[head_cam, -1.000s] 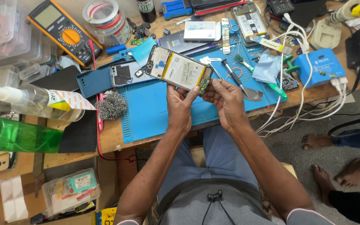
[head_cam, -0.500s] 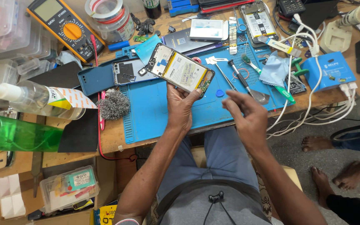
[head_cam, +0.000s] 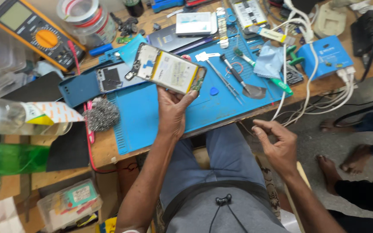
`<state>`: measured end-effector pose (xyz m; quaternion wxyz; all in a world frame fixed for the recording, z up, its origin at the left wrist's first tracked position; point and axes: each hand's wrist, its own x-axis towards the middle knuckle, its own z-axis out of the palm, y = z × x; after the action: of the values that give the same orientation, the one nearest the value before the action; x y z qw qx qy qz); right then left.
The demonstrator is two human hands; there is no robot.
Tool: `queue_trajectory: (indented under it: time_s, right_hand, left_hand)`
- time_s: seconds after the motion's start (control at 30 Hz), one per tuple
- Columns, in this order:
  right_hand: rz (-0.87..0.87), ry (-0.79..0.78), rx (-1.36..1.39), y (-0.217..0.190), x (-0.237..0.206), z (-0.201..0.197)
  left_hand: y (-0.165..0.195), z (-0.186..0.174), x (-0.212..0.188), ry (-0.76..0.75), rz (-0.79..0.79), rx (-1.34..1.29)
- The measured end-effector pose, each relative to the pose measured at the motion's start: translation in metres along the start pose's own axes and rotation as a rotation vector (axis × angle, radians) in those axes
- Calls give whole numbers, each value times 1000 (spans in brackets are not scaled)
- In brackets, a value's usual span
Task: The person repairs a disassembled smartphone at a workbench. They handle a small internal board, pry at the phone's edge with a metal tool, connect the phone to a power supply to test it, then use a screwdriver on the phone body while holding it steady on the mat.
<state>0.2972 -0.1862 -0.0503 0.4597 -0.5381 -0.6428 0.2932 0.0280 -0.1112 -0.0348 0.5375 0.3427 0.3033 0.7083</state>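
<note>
Two hands are in sight: the left hand (head_cam: 172,113) grips an opened phone (head_cam: 165,69) from below, its back off and battery showing, raised just above the blue mat (head_cam: 169,108) on the worktop (head_cam: 104,144). Off past the worktop's edge, the right hand (head_cam: 277,144) hangs over the person's lap, holding nothing, fingers loosely curled. Tweezers (head_cam: 224,81) and a green-handled screwdriver (head_cam: 264,73) lie on the mat beside the phone.
</note>
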Motion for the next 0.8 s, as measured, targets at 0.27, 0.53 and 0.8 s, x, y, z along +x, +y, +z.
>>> queue_trajectory:
  time_s: [0.27,0.53,0.8]
  right_hand:
    - [-335,-100,-373,-52,67,11]
    - [-394,-284,-751,-53,119,44]
    - [59,-174,810,-39,122,35]
  left_hand:
    - [11,-17,-4,16,-59,74]
    - [32,-40,2,13,-80,141]
    - [27,-48,0,12,-156,171]
